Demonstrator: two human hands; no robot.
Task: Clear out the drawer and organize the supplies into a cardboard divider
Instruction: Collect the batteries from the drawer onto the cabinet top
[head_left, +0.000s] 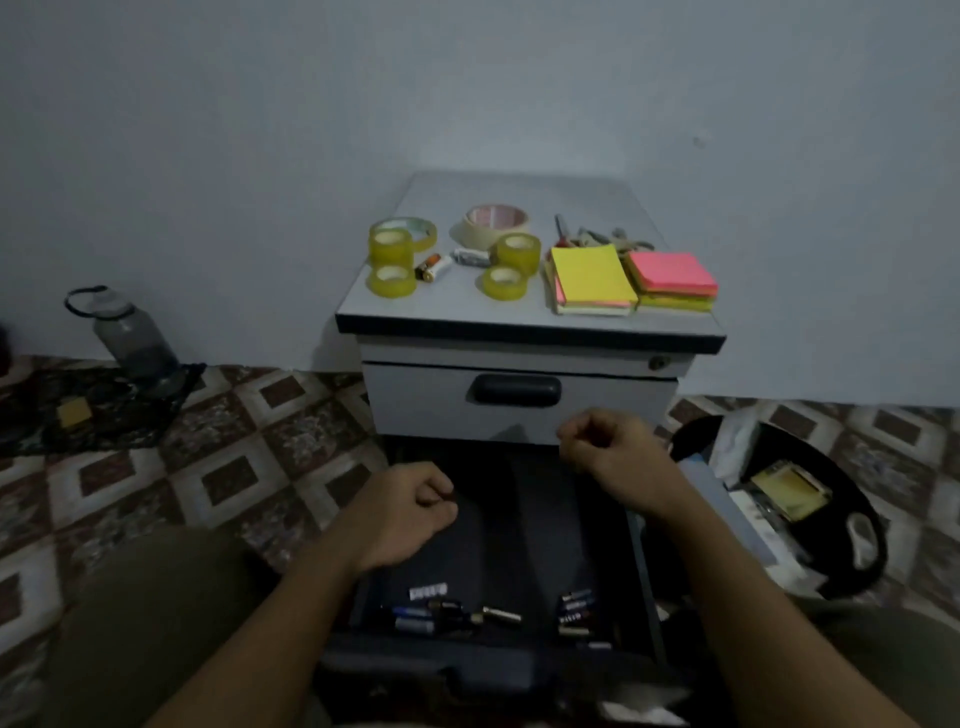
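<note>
The dim light hid much. My left hand (410, 512) and right hand (605, 441) both had their fingers curled in, but I could not tell whether either pinched anything. A heap (597, 236) at the back of the cabinet top (467, 307) was too blurred to name.

The open drawer (519, 545) sat at 6 o'clock under my wrists, its front corners hidden by my forearms. Batteries (415, 618) lay in two loose clusters along its near edge, with open dark floor beyond them.

On the cabinet top, tape rolls (392, 244) stood at 11 o'clock and sticky-note pads (592, 275) at 1 o'clock, near the front edge. A black bin (852, 483) holding paper stood just beside the drawer at 3 o'clock.
</note>
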